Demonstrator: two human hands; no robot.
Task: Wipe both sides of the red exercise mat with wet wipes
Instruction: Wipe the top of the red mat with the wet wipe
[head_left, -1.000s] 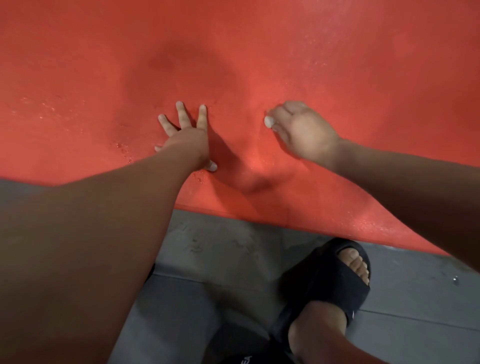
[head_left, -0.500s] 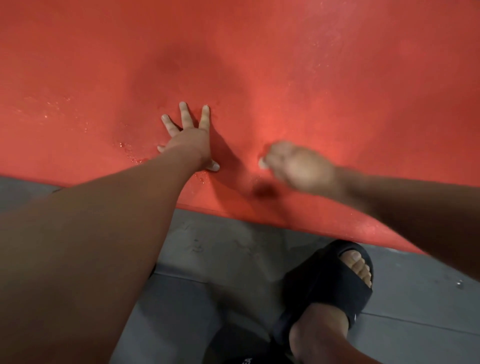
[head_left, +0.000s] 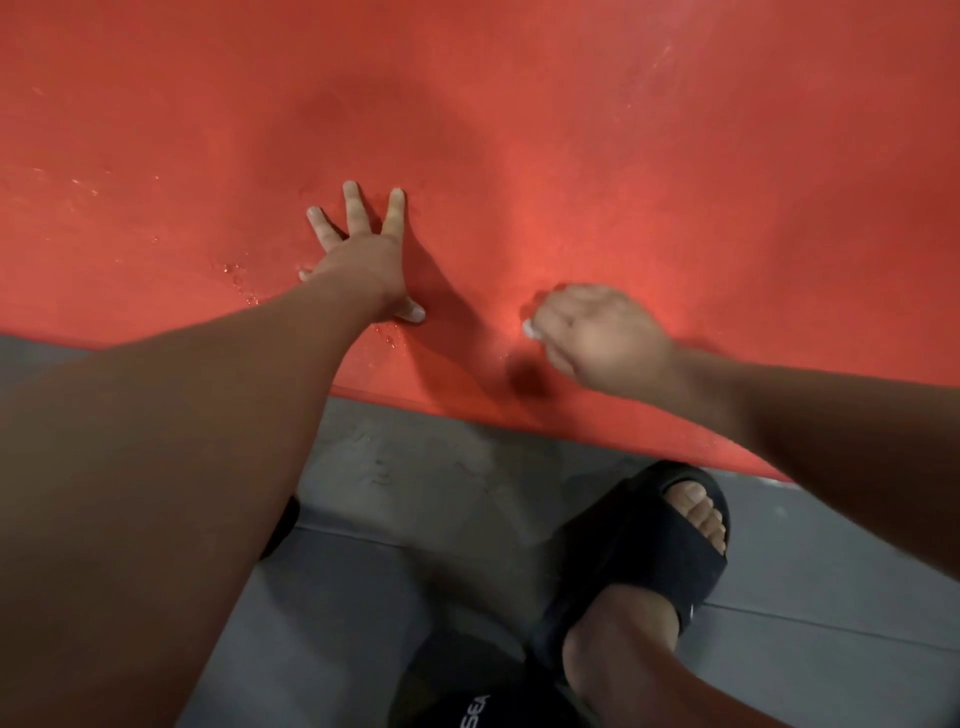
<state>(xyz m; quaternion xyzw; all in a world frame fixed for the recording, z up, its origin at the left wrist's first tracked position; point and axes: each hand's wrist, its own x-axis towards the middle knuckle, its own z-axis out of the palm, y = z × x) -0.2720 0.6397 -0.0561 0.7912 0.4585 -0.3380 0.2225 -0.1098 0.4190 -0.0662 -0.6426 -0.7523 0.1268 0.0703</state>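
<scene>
The red exercise mat (head_left: 571, 130) lies flat on the floor and fills the upper half of the view, with wet droplets and streaks on its surface. My left hand (head_left: 363, 254) presses flat on it, fingers spread. To its right, my right hand (head_left: 597, 332) is on the mat near the front edge, fingers curled down over a small white wet wipe (head_left: 530, 329). Only a bit of the wipe shows at my fingertips; the rest is hidden under the hand.
Grey floor (head_left: 441, 483) runs along the mat's near edge. My foot in a black slide sandal (head_left: 639, 551) stands on it just below my right arm. Dark clothing with white lettering (head_left: 467, 701) shows at the bottom.
My right hand has slid down the mat toward its near edge with the wipe. My left hand has stayed pressed in the same spot.
</scene>
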